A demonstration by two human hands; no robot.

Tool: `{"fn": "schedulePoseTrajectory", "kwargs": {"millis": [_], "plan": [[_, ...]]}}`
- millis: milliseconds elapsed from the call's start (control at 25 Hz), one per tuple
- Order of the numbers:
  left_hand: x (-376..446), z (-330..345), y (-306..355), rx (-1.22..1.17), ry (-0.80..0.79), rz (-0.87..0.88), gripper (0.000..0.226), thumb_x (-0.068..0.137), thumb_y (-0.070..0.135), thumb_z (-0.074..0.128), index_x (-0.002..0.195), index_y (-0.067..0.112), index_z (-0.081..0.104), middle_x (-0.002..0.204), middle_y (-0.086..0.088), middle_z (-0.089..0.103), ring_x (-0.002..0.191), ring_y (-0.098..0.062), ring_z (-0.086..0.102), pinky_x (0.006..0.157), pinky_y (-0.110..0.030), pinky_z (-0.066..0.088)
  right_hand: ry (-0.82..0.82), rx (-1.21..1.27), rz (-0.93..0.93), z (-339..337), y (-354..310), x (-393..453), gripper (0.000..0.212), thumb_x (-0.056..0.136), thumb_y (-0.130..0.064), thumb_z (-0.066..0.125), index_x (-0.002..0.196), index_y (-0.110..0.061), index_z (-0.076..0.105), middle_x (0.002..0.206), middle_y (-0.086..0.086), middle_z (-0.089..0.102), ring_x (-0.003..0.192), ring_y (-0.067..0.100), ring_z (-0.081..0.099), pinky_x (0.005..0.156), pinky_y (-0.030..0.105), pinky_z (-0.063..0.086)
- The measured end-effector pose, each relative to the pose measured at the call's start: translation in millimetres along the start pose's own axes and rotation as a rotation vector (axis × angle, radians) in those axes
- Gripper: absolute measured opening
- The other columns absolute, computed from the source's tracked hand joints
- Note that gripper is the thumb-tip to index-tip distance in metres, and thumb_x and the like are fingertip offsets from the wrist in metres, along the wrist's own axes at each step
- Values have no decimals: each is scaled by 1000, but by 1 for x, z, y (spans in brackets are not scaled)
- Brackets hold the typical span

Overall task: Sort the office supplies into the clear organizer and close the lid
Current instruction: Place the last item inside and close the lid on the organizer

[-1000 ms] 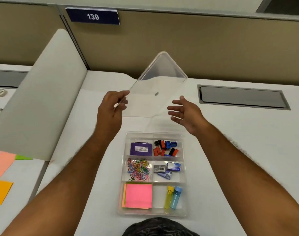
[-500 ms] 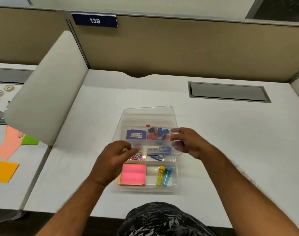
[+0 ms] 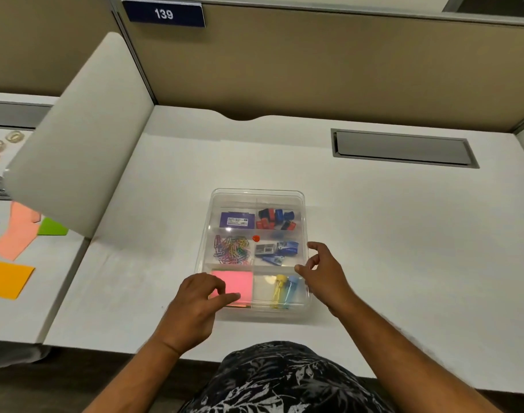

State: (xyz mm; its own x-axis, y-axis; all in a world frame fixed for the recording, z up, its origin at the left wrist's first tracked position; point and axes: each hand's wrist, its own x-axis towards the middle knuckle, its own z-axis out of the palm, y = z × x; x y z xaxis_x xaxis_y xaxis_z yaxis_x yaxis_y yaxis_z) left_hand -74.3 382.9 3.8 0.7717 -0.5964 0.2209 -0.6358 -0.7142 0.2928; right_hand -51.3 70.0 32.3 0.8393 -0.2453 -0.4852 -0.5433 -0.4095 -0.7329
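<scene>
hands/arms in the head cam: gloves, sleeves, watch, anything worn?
Nothing worn on either. The left hand and right hand are bare, no gloves, and no rings that I can make out. Both forearms are bare with no watch, band or sleeve in frame. Only clothing visible: a dark leaf-print garment at the bottom edge.

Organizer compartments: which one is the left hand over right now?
The near-left compartment with the pink sticky notes; the left hand overlaps its corner. The other five compartments of the organizer lie beyond or right of it.

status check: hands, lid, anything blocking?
Left hand fingers on lid at near-left corner; right hand open at organizer's right edge. Lid lies flat on the organizer. Nothing in the way.
</scene>
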Motion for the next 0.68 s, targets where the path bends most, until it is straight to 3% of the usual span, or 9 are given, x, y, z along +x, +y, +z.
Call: {"fn": "schedulePoseTrajectory", "kwargs": {"millis": [80, 200, 320, 400, 520, 600, 680], "plan": [[0, 1, 2, -28, -41, 10, 55, 73, 5, 73, 120, 34, 70, 108, 3, 62, 102, -21, 55, 91, -34, 46, 24, -60, -18, 1, 9, 0, 52, 95, -24, 73, 138, -33, 46, 96, -3, 64, 86, 16, 68, 84, 40, 63], [-4, 2, 3, -82, -116, -2, 37, 79, 27, 72, 115, 35, 71, 108, 8, 63, 103, -15, 56, 96, -29, 42, 46, -147, -57, 1, 18, -4, 53, 98, -18, 66, 146, -25, 45, 93, -5, 62, 86, 10, 64, 81, 28, 53], [1, 4, 2, -96, -83, -108, 29, 86, 48, 65, 109, 33, 73, 112, 8, 63, 108, -15, 57, 95, -32, 47, 41, -198, -52, 5, 28, -8, 53, 99, -14, 63, 148, -24, 44, 97, -9, 59, 90, 10, 62, 83, 26, 51], [18, 7, 3, -65, -29, -297, 36, 91, 52, 62, 120, 31, 68, 130, 4, 58, 122, -20, 54, 101, -36, 46, 36, -186, -54, 8, 27, -9, 54, 98, -16, 65, 147, -25, 44, 109, -7, 59, 99, 12, 62, 87, 27, 53], [49, 11, 3, -152, 13, -626, 63, 92, 50, 67, 146, 28, 46, 160, 0, 34, 146, -20, 33, 112, -42, 39, 25, -90, -80, 14, 19, -10, 61, 95, -22, 72, 147, -31, 41, 127, -12, 50, 117, 12, 58, 97, 33, 55], [61, 16, 3, -272, 13, -764, 72, 95, 47, 63, 155, 23, 32, 167, -3, 24, 151, -23, 27, 114, -47, 39, 21, -123, -134, 21, 16, -9, 63, 95, -19, 70, 148, -33, 38, 131, -12, 50, 120, 12, 57, 101, 36, 54], [65, 21, 4, -361, 22, -827, 73, 98, 44, 58, 158, 20, 24, 163, -8, 30, 148, -27, 35, 111, -48, 43, 38, -215, -166, 28, 17, -9, 70, 94, -18, 65, 153, -33, 31, 137, -5, 52, 124, 18, 59, 100, 41, 57]]}}
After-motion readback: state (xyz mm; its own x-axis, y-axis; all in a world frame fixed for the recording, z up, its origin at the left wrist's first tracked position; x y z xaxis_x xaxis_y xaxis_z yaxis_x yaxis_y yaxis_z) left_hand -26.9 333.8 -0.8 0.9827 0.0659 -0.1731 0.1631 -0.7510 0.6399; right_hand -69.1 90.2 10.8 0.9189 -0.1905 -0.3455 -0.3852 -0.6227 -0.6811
